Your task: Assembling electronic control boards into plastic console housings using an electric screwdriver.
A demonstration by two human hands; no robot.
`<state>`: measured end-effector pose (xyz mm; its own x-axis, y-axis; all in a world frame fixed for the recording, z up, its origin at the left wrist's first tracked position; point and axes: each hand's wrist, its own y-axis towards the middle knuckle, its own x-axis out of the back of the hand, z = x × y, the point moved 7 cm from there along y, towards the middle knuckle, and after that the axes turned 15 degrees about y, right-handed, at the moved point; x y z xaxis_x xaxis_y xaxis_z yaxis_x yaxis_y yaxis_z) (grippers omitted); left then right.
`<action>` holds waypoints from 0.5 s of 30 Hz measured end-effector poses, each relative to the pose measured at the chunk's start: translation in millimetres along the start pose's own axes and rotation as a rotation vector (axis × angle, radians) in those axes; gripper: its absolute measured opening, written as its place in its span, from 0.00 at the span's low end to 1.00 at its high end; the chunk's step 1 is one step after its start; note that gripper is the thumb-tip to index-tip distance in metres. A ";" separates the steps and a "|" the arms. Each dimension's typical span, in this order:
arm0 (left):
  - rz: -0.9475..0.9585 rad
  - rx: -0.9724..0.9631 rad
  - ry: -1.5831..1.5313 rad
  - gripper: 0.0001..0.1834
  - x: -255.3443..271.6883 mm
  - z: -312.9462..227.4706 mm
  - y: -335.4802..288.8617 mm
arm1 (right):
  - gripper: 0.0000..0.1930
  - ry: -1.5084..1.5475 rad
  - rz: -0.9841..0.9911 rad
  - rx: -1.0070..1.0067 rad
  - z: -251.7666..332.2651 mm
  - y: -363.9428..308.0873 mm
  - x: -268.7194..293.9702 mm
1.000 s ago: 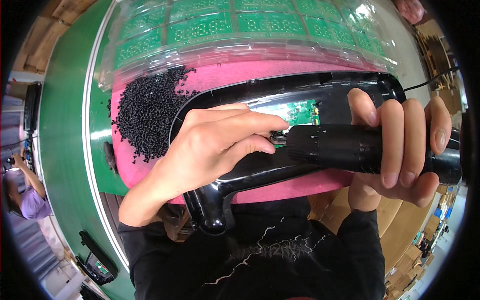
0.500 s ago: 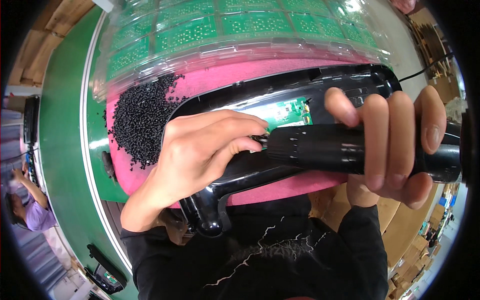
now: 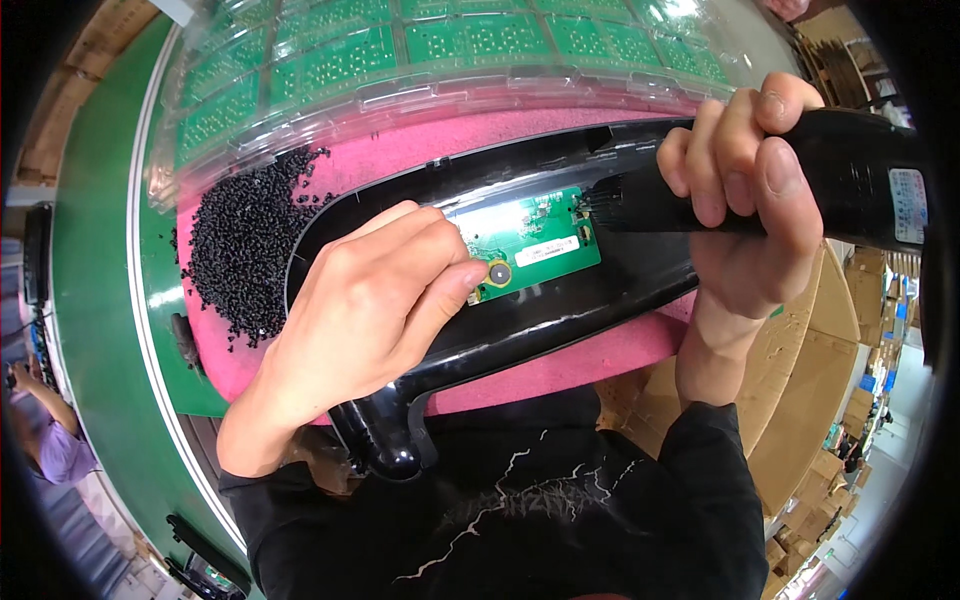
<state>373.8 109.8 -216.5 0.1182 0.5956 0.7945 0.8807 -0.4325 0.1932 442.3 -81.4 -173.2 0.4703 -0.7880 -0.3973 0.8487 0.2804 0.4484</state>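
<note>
My right hand (image 3: 745, 175) is wrapped around a thick black electric screwdriver (image 3: 640, 205), held level. Its ridged front end is over the right end of a green circuit board (image 3: 530, 250). The board lies in a long black plastic housing (image 3: 480, 345), open side up, with a short stub at its near left. On the board are a white label and a round dark part. My left hand (image 3: 365, 300) is over the board's left end, thumb and fingers pinched together. What they pinch, if anything, is hidden.
A heap of small black screws (image 3: 240, 240) lies on the pink mat (image 3: 500, 385), left of the housing. Behind stand clear plastic trays (image 3: 400, 100) with several green circuit boards. Another black housing (image 3: 205, 555) is on the green bench (image 3: 105, 300). A person in purple (image 3: 65, 455) works far left.
The screwdriver has moved from my left fingertips away to the right end of the board, its body lifted farther back. My left hand stays pinched by the board's left end, now uncovered.
</note>
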 end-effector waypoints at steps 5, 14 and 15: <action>-0.055 -0.006 -0.013 0.07 -4.2 5.5 -0.9 | 0.11 -0.026 0.004 -0.008 -6.3 2.1 -4.0; 0.058 0.000 0.064 0.09 -12.1 12.1 -2.4 | 0.10 -0.095 -0.083 -0.053 -19.0 5.6 -8.3; 0.068 0.015 0.073 0.09 -13.6 14.4 -2.5 | 0.10 -0.108 -0.088 -0.079 -21.6 6.4 -8.7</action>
<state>376.5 112.5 -236.1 0.1443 0.5138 0.8457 0.8787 -0.4596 0.1293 448.8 -60.9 -184.2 0.3678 -0.8645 -0.3425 0.9040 0.2462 0.3495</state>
